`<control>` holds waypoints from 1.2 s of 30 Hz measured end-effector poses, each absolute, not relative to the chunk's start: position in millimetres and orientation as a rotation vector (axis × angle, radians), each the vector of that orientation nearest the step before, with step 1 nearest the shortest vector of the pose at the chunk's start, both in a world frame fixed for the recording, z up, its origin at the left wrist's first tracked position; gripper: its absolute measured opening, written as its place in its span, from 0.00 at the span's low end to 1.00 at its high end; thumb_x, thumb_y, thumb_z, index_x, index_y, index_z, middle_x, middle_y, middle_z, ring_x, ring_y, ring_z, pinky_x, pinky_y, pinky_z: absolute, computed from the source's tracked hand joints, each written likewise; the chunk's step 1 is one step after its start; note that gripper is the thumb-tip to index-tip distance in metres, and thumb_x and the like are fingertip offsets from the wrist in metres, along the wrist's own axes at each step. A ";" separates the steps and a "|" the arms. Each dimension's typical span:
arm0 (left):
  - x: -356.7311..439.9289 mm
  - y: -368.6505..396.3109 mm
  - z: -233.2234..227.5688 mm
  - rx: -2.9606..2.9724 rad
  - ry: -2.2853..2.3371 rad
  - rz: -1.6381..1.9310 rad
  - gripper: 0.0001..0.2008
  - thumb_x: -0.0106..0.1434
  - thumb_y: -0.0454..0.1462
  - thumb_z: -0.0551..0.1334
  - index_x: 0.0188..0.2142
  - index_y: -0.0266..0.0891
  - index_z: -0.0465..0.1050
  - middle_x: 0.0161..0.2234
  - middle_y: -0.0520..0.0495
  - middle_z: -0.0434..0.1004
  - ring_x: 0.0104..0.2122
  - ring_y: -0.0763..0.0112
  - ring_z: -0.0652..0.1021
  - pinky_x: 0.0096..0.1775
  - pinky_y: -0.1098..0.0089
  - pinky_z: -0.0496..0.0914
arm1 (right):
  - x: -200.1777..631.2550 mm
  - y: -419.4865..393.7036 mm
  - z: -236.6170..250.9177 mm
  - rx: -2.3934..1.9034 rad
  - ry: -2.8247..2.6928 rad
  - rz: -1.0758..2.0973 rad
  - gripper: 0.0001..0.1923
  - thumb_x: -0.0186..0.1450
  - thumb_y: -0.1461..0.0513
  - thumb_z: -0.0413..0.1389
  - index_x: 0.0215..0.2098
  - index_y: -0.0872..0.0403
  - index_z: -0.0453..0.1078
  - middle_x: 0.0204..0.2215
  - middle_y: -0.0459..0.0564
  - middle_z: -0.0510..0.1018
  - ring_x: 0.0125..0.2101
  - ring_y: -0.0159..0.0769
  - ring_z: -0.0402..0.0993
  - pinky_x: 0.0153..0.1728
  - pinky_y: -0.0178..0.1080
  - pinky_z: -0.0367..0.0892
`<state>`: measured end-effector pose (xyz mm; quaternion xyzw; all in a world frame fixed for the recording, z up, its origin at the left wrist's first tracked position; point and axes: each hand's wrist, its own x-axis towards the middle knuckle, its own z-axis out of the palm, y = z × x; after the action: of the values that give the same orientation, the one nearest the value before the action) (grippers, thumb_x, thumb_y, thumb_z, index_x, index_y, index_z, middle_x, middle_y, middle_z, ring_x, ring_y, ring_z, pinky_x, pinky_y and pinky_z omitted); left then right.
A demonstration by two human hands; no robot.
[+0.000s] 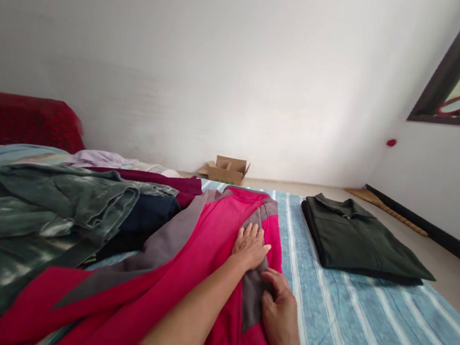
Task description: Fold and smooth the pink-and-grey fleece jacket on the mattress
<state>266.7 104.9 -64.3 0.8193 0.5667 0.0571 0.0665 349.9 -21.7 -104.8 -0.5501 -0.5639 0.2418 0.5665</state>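
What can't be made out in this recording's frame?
All in the head view:
Pink jacket: lower end cut off by the bottom edge.
Left hand: palm hidden by the hand's own back.
Cardboard box: inside bottom hidden by its front wall.
Black cloth: mostly hidden beneath the folded green garment.

Bright pink across the long-sleeved fabric jacket [214,239], with grey panels at the shoulders and along the sleeve. Mid-blue with white stripes on the flat cloth sheet [320,322]. Dark olive green on the folded collared zip-up garment [353,235], with black beneath. Faded grey-green with whitish patches on the crumpled denim garment [35,219]; navy on the bunched cloth [149,212] beside it, maroon on the folded fabric garment [187,186], pale lilac on the crumpled cloth [101,159]. Brown on the open cardboard box [225,174].
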 end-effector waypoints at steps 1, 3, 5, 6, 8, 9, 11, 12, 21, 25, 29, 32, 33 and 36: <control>266.8 104.6 -65.7 2.478 1.712 0.164 0.31 0.63 0.49 0.46 0.61 0.33 0.53 0.64 0.36 0.49 0.63 0.56 0.49 0.60 0.53 0.43 | 348.8 -21.8 -104.4 -1.294 -1.331 0.566 0.20 0.49 0.67 0.45 0.37 0.54 0.72 0.43 0.54 0.75 0.45 0.42 0.70 0.50 0.46 0.64; 266.6 104.8 -64.8 2.481 1.713 0.149 0.31 0.63 0.50 0.46 0.60 0.34 0.54 0.63 0.37 0.50 0.63 0.55 0.50 0.59 0.52 0.44 | 347.2 -22.4 -102.9 -1.298 -1.339 0.567 0.20 0.49 0.68 0.46 0.37 0.55 0.72 0.44 0.54 0.74 0.47 0.42 0.69 0.51 0.46 0.63; 266.8 107.6 -60.1 2.479 1.701 0.143 0.29 0.63 0.49 0.47 0.58 0.35 0.58 0.62 0.37 0.54 0.61 0.54 0.55 0.58 0.51 0.48 | 346.2 -23.2 -101.2 -1.311 -1.337 0.570 0.20 0.49 0.68 0.46 0.37 0.55 0.72 0.45 0.55 0.74 0.48 0.42 0.69 0.52 0.46 0.63; 267.3 110.5 -57.1 2.480 1.696 0.147 0.27 0.63 0.49 0.47 0.56 0.35 0.61 0.60 0.37 0.58 0.60 0.54 0.58 0.57 0.51 0.50 | 345.8 -23.7 -100.5 -1.318 -1.333 0.570 0.20 0.49 0.68 0.46 0.37 0.55 0.73 0.45 0.55 0.74 0.48 0.42 0.69 0.52 0.46 0.62; 269.1 119.2 -51.1 2.482 1.703 0.179 0.24 0.65 0.47 0.45 0.51 0.35 0.65 0.56 0.37 0.64 0.57 0.56 0.63 0.56 0.53 0.54 | 345.1 -24.7 -99.3 -1.329 -1.326 0.568 0.19 0.51 0.67 0.47 0.37 0.54 0.73 0.46 0.55 0.74 0.48 0.43 0.69 0.52 0.46 0.62; 270.5 124.8 -48.7 2.482 1.714 0.202 0.23 0.66 0.45 0.43 0.50 0.35 0.66 0.55 0.37 0.65 0.56 0.57 0.63 0.56 0.54 0.55 | 344.8 -25.2 -98.7 -1.331 -1.324 0.568 0.18 0.51 0.67 0.47 0.37 0.54 0.73 0.46 0.55 0.74 0.49 0.43 0.69 0.52 0.46 0.62; 274.2 137.6 -46.2 2.471 1.742 0.244 0.22 0.67 0.42 0.40 0.50 0.34 0.65 0.57 0.37 0.61 0.58 0.60 0.61 0.57 0.58 0.54 | 344.1 -26.1 -97.5 -1.330 -1.323 0.574 0.16 0.52 0.67 0.48 0.36 0.54 0.73 0.46 0.55 0.74 0.49 0.43 0.69 0.52 0.46 0.62; 276.5 144.2 -46.3 2.457 1.758 0.250 0.22 0.67 0.41 0.40 0.52 0.34 0.63 0.59 0.38 0.58 0.60 0.61 0.58 0.57 0.59 0.53 | 343.7 -26.6 -96.6 -1.329 -1.321 0.581 0.16 0.53 0.67 0.48 0.35 0.54 0.74 0.45 0.55 0.75 0.49 0.42 0.69 0.52 0.46 0.62; 290.2 172.9 -66.7 2.322 1.766 0.016 0.35 0.62 0.53 0.41 0.63 0.34 0.47 0.65 0.39 0.41 0.64 0.59 0.44 0.60 0.52 0.44 | 342.3 -28.8 -85.9 -1.308 -1.287 0.628 0.11 0.55 0.66 0.50 0.32 0.54 0.75 0.44 0.55 0.75 0.48 0.41 0.68 0.52 0.44 0.61; 290.3 174.6 -66.8 2.326 1.760 -0.024 0.36 0.62 0.55 0.40 0.63 0.35 0.47 0.66 0.40 0.40 0.64 0.60 0.44 0.60 0.51 0.42 | 342.4 -30.4 -83.4 -1.316 -1.302 0.624 0.11 0.55 0.66 0.51 0.32 0.53 0.75 0.45 0.54 0.74 0.50 0.42 0.67 0.53 0.46 0.60; 290.9 173.3 -64.7 2.337 1.769 -0.022 0.37 0.61 0.55 0.42 0.62 0.34 0.48 0.65 0.40 0.41 0.64 0.60 0.45 0.60 0.51 0.43 | 343.1 -31.8 -82.4 -1.324 -1.316 0.625 0.10 0.55 0.65 0.52 0.32 0.53 0.75 0.46 0.54 0.74 0.51 0.43 0.65 0.54 0.46 0.59; 291.4 171.6 -64.5 2.353 1.774 0.005 0.36 0.61 0.55 0.42 0.61 0.34 0.50 0.65 0.40 0.43 0.64 0.59 0.47 0.59 0.51 0.44 | 344.2 -31.5 -81.5 -1.307 -1.334 0.626 0.10 0.55 0.64 0.53 0.32 0.53 0.75 0.46 0.53 0.74 0.51 0.43 0.65 0.54 0.47 0.58; 291.5 171.3 -64.8 2.361 1.775 0.017 0.36 0.61 0.55 0.43 0.61 0.34 0.51 0.65 0.40 0.44 0.63 0.59 0.47 0.59 0.51 0.45 | 344.7 -31.3 -81.1 -1.298 -1.339 0.629 0.10 0.55 0.64 0.53 0.32 0.53 0.75 0.45 0.53 0.74 0.51 0.43 0.65 0.54 0.47 0.57; 291.8 170.9 -66.9 2.386 1.772 0.056 0.34 0.61 0.55 0.43 0.60 0.36 0.53 0.64 0.39 0.46 0.63 0.59 0.48 0.59 0.51 0.46 | 346.3 -30.9 -80.3 -1.278 -1.344 0.642 0.09 0.55 0.64 0.53 0.31 0.53 0.75 0.45 0.53 0.74 0.51 0.43 0.65 0.54 0.47 0.57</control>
<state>291.8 170.9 -66.9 0.7998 0.5940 0.0186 0.0844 346.3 -30.9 -80.3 -0.5412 -0.5694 0.2720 0.5558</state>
